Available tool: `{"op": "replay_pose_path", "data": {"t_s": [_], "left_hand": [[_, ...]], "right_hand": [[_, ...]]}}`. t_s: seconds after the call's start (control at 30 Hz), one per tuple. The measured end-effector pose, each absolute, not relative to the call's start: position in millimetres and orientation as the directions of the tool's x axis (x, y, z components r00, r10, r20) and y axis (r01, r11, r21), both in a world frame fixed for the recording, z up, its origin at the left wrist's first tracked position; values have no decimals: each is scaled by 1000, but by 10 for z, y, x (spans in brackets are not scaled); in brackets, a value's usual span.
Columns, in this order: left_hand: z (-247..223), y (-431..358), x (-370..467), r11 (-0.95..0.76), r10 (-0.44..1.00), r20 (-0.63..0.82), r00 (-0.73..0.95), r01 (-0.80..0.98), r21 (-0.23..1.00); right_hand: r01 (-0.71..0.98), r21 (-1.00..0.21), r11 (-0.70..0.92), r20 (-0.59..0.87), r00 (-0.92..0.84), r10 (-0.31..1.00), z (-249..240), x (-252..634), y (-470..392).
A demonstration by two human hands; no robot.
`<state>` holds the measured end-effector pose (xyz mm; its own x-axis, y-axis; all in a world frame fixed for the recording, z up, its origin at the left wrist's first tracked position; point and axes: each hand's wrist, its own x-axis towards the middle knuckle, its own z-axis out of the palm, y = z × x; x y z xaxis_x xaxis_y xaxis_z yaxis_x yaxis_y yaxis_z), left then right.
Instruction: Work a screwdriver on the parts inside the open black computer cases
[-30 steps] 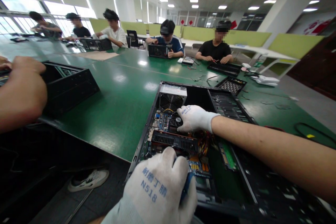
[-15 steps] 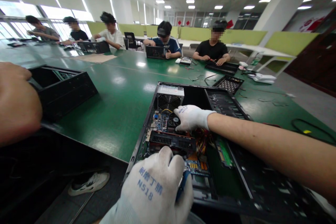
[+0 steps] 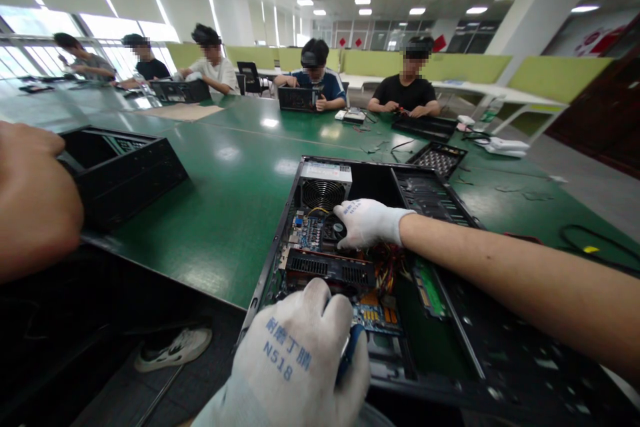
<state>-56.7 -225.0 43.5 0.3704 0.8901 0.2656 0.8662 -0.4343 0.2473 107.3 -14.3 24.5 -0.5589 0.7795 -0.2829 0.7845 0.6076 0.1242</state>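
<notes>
A computer case point(image 3: 270, 250) lies on its side before me, its inner parts exposed. My right hand point(image 3: 370, 221), in a white glove, reaches in from the right, with thumb and fingers curled around the near side of the CPU cooler fan point(image 3: 330, 229). My left hand point(image 3: 295, 353), also gloved, is closed low over the case's near side. Something dark blue shows between its thumb and forefinger, too covered to name. Between the hands sits a black graphics card point(image 3: 330, 268) on the blue motherboard point(image 3: 309, 235). Behind the fan is the power supply point(image 3: 325, 180).
Bundled coloured cables point(image 3: 387, 270) lie beside the motherboard. Another black case point(image 3: 125, 173) stands at left, near a neighbour's bare arm point(image 3: 37, 203). A perforated black panel point(image 3: 437, 159) lies beyond my case on the green table point(image 3: 215, 227). Several people work across the table.
My right hand has turned slightly at the fan and its thumb has shifted a little. My left hand stays almost in place. The view has moved very slightly.
</notes>
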Motion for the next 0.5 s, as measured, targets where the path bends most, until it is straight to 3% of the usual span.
{"op": "replay_pose_path", "data": {"t_s": [0.5], "left_hand": [[450,-2254,-555,-423,897,248,367,876,232]], "right_hand": [[727,167,666,-250,-622,742,396,1096,-238]]}}
